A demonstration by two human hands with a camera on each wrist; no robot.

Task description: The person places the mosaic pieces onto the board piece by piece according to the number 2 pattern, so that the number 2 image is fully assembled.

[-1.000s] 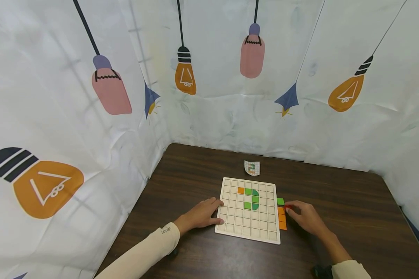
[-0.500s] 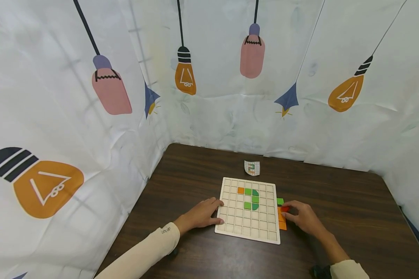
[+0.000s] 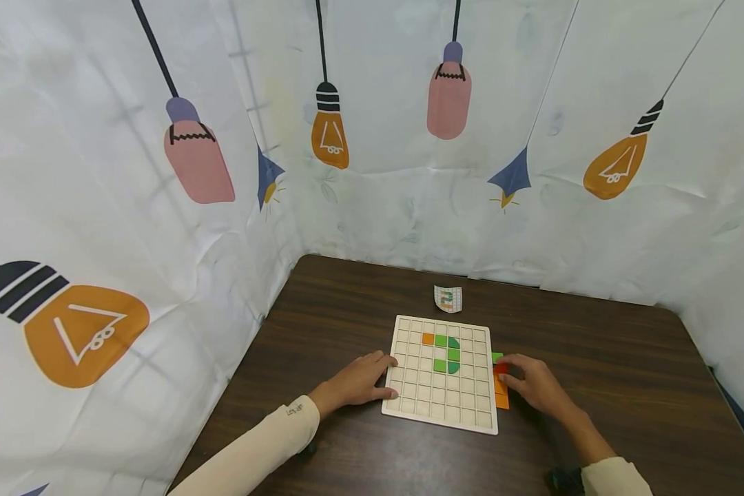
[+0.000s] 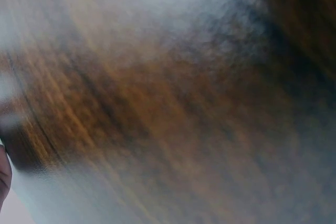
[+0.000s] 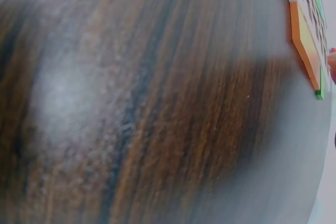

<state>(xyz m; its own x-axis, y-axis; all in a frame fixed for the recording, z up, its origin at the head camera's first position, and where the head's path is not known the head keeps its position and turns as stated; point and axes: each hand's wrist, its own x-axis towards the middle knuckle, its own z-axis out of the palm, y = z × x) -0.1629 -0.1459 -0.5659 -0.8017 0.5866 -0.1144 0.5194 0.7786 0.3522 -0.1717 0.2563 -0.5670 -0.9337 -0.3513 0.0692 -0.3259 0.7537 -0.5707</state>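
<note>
My left hand (image 3: pixel 361 380) lies at the left edge of a pale square grid board (image 3: pixel 418 399), its fingertips and thumb tip resting on the rim. Set in the board's cells are an orange tile (image 3: pixel 428 339), several green square tiles (image 3: pixel 453 355) and two darker green rounded tiles (image 3: pixel 453 368). Beside the board's right edge, my right hand (image 3: pixel 536 384) pinches a small red tile (image 3: pixel 501 368) between thumb and fingers. It is over a group of orange tiles (image 3: pixel 501 396), with a green tile (image 3: pixel 497 358) just behind. My fingers partly cover the red tile.
Behind the board lies a small paper card (image 3: pixel 448 299) with a coloured grid pattern. All of this is on a dark wooden table (image 3: pixel 626 358). White sheeting (image 3: pixel 384 220) printed with lamps rises behind the table and along its left side.
The red tile has turned and shows more of its face, shifting slightly left and up with my right hand. My left hand and the board have stayed in place.
</note>
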